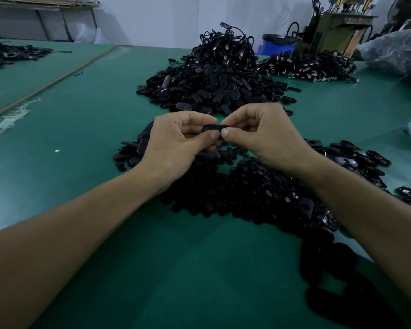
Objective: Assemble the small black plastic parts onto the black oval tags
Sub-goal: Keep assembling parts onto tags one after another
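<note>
Both hands meet above the green table (86,119) and pinch one black oval tag (212,127) between them. My left hand (176,143) holds its left end with thumb and curled fingers. My right hand (263,136) pinches its right end, thumb tip on the tag. Whether a small part sits under the thumbs is hidden. Below the hands lies a dark heap of small black plastic parts (235,193). Loose oval tags (131,153) lie left of my left wrist, and more oval tags (356,160) lie to the right.
A large mound of black tags with cords (214,77) rises behind the hands, with another pile (309,65) at the back right. A filled plastic bag (399,51) sits far right, a blue bin (278,46) and a machine (337,32) behind. Another dark pile (7,53) lies far left.
</note>
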A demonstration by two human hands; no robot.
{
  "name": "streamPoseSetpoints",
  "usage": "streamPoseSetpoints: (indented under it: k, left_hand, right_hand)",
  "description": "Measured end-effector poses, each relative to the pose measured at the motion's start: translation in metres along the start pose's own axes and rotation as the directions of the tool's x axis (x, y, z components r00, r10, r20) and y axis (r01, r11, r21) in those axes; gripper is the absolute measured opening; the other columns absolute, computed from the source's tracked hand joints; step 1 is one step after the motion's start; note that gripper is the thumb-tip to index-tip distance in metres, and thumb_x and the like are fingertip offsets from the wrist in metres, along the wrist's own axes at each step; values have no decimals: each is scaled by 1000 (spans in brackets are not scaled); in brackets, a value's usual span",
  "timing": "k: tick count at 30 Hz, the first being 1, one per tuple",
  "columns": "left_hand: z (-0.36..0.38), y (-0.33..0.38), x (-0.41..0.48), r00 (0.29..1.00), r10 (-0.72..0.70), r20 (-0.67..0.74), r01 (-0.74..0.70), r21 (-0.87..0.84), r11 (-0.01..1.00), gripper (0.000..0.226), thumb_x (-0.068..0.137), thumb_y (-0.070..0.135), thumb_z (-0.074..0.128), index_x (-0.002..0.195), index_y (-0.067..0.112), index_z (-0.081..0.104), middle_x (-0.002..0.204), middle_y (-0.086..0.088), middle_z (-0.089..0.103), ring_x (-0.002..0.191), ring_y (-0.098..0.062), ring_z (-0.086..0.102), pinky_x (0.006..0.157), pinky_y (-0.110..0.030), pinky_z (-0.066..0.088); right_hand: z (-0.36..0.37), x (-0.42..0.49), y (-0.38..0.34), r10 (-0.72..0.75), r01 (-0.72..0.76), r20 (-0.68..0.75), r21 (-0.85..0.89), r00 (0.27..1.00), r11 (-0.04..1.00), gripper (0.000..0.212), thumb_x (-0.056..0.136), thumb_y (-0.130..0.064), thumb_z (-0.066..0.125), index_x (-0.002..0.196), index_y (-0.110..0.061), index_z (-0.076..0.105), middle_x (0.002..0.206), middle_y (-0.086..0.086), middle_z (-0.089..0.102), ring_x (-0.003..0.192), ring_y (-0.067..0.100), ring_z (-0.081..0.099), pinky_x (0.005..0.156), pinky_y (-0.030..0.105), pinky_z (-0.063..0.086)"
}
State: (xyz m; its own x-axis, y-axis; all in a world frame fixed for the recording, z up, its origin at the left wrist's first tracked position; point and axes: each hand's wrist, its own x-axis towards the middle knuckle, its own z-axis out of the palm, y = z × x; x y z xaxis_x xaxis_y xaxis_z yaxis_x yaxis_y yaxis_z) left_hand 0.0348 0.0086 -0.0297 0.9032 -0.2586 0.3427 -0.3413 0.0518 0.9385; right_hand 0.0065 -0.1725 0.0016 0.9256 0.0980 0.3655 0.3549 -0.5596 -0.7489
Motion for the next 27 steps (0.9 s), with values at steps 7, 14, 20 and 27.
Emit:
streamPoseSetpoints:
  k: [7,14,20,27]
  left_hand:
    - [0,0,0,1000,-18,6,18,6,1000,17,84,-1,76,97,8,72,78,-5,78,68,-15,75,66,-20,58]
    - [-2,3,-1,1000,5,-28,-5,4,1000,15,80,-3,79,90,4,72,73,-8,76,64,-18,75,62,-20,58]
    - [-4,1,1,990,115,-76,-96,212,972,17,83,2,80,87,17,74,73,-2,76,68,-17,75,64,-23,58]
    - [-14,-1,2,940,237,-246,-76,527,846,16,90,26,74,90,42,71,80,22,69,70,3,64,67,-24,54]
  right_hand:
    - [1,1,-1,9,-9,9,-91,1000,996,8,87,-18,74,84,-24,69,76,-4,71,67,5,63,67,29,56]
    - [-1,-1,-5,15,-14,39,-36,999,999,7,86,-13,74,85,-19,72,79,3,73,74,20,69,76,41,58]
    - [-4,4,0,-2,4,19,-109,1000,994,10,96,-20,65,101,-21,74,85,-7,73,76,4,68,73,21,55]
    - [-19,3,30,305,-263,-93,-768,948,584,33,100,-26,49,129,-17,64,133,19,56,126,40,46,105,47,37]
